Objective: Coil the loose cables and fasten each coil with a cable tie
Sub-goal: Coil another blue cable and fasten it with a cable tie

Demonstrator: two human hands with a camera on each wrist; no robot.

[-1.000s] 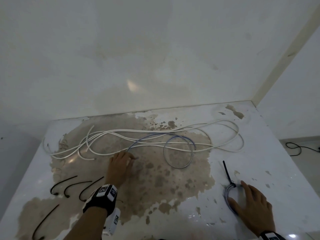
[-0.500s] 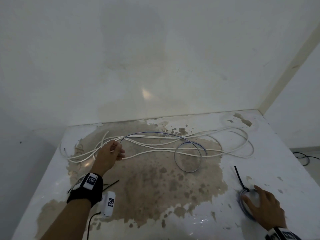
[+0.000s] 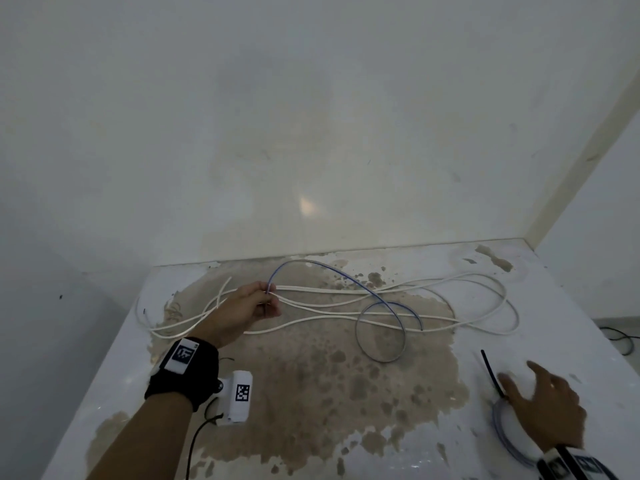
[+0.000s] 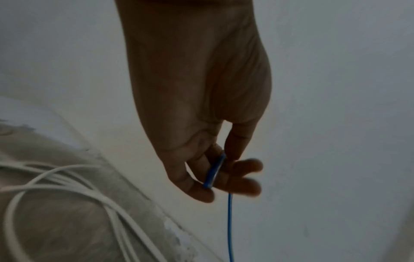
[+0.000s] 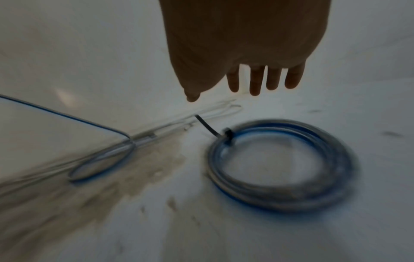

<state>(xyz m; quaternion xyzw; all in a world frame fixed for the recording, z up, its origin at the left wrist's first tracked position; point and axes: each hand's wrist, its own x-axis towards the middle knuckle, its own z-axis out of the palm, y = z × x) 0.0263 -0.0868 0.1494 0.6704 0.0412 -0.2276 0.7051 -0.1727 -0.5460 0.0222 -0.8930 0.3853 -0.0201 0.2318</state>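
Left hand [image 4: 201,106] pinching blue cable [image 4: 215,170] end, right hand [image 5: 241,44] spread above tied coil [image 5: 280,177], clear only at wrist

One loose blue cable [image 3: 381,327], one white cable [image 3: 485,306], one tied blue coil [image 5: 280,164], two hands

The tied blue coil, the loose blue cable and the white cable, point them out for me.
tied blue coil [image 5: 280,193], right wrist view, near side of ring.
loose blue cable [image 3: 381,358], head view, bottom of its loop.
white cable [image 3: 512,327], head view, right-hand bend.
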